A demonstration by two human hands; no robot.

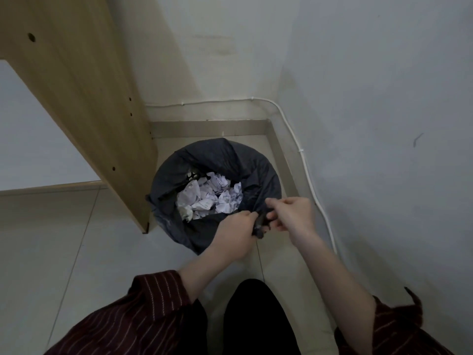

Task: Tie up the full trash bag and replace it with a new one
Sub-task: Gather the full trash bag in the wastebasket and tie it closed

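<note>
Close to me, my left grip [236, 233] and right grip [289, 217] both pinch one bunched bit of the black trash bag [245, 162] at its near edge, fingers curled on the plastic. The bag sits in its bin [192, 175] on the floor [76, 239], in the corner, its mouth wide open over a heap of crumpled paper [210, 198]. If I pull hard here, I think the plastic could rip (it looks thin), or paper balls could spill out the open far side. The bin might tip too. The paper has dark print, too small to read. I see no brand or label anywhere.
</note>
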